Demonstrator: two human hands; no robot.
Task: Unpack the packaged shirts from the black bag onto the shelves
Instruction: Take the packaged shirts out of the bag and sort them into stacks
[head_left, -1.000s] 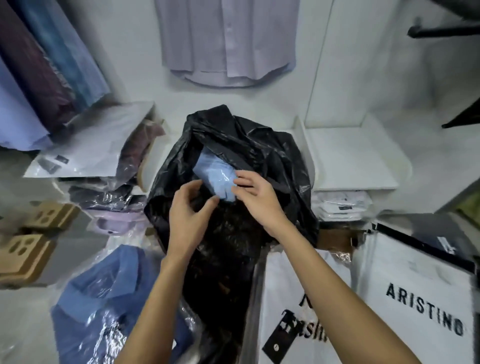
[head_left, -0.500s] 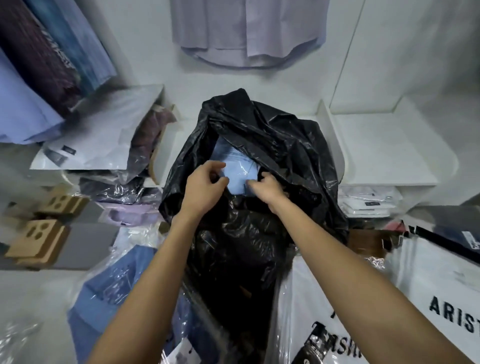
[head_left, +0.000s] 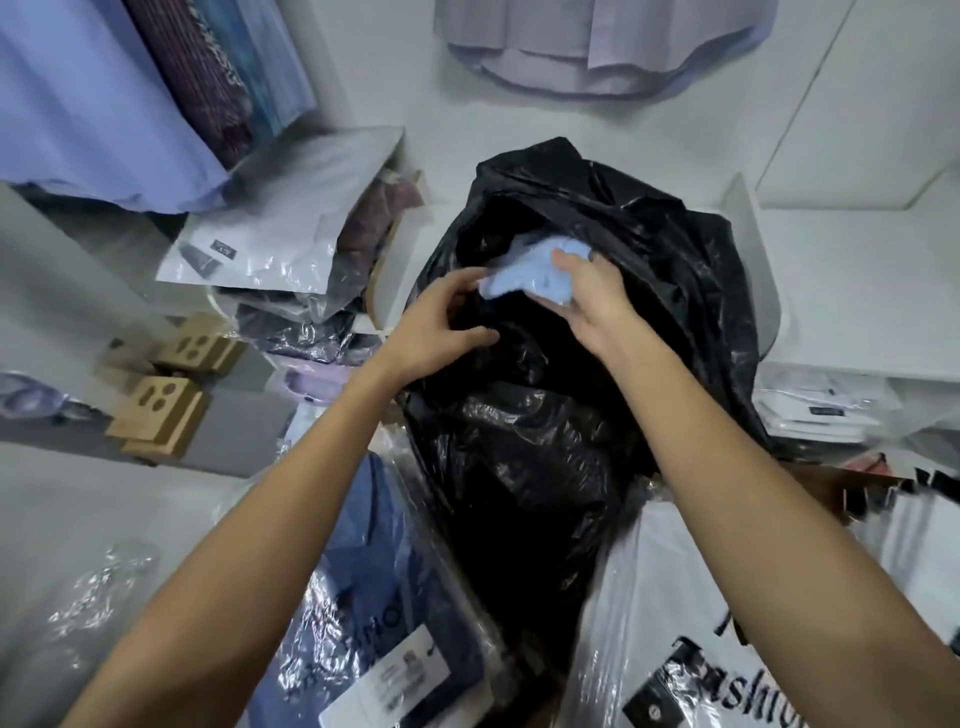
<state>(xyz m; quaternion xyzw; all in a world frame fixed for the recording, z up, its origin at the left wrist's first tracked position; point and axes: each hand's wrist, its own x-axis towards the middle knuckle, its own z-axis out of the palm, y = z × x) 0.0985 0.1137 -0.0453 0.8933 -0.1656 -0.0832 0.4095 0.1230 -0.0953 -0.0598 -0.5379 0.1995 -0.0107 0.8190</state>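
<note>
A large black plastic bag (head_left: 545, 457) stands in the middle, its mouth open toward the wall. A light blue packaged shirt (head_left: 524, 275) pokes out of the opening. My right hand (head_left: 592, 296) grips this shirt from the right, thumb on top. My left hand (head_left: 441, 322) is curled over the bag's near rim, fingertips touching the shirt's left corner. White shelves (head_left: 852, 280) lie to the right of the bag.
Packaged shirts (head_left: 280, 244) are stacked at the left, with cardboard pieces (head_left: 161, 410) beside them. A blue wrapped shirt (head_left: 374, 597) lies in front on the left, white printed bags (head_left: 696, 649) on the right. Shirts hang on the wall above.
My right hand has closed round the light blue shirt and drawn it up and rightward out of the opening. My left hand shifted down onto the bag's rim.
</note>
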